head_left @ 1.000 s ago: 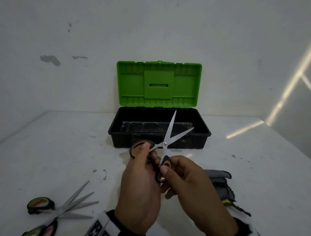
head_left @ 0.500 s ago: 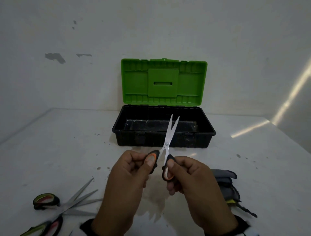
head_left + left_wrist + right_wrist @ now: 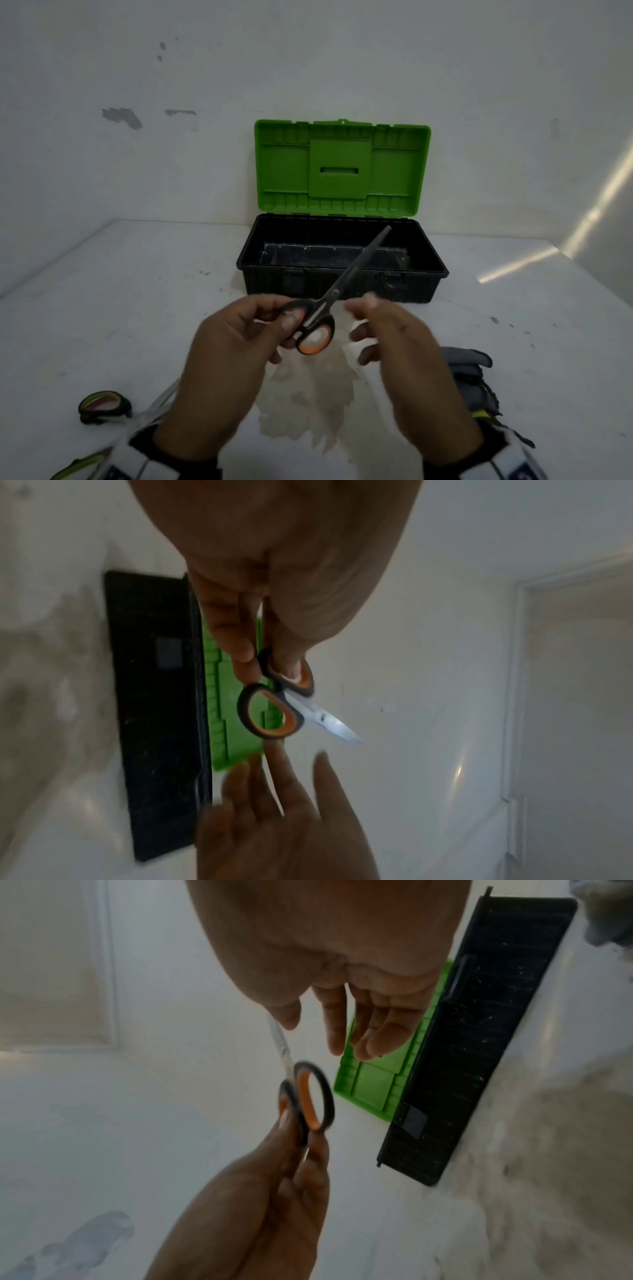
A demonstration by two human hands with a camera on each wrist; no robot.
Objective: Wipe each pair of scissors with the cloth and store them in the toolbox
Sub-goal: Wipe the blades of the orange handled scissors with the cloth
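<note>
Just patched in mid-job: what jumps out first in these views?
The bright green lid of the open black toolbox, upright against the wall. In front, the left hand pinches closed orange-and-black-handled scissors, blades toward the box; the right hand hovers open beside them.

No text, label, brand or number can be read in any view. The white wrist bands [image 3: 137, 462] at the bottom of the head view carry dark markings, but they are cut off by the frame edge and too blurred to make out. The green toolbox lid [image 3: 340, 168] shows only moulded ribs and a slot, without lettering.
</note>
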